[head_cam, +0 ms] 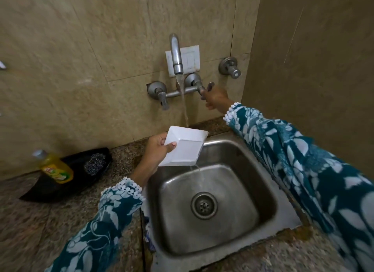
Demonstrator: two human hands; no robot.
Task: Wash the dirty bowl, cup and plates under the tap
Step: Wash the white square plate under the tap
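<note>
While water runs from tap (176, 55), we hold bowl (183, 148) w/ left hand (156, 153), thumb pinching rim, tilted over sink (269, 182) just below tap, water spilling off low corner. Right hand (215, 98) grips handle (204, 89) right of tap. Step, we judge: rinsing bowl. Next: adjust flow, bring bowl fully under stream. Soap (55, 168), scrubber (95, 163) well left of sink.

Soft, even light around the sink (267, 192), nothing harsh. A dull sheen sits on its steel basin and a bright streak runs down the tap (175, 53) above it. Left of the sink the soap bottle (54, 168) smears with blur. Wall lines bow outward toward the frame's edges; my sleeves look stretched below.
</note>
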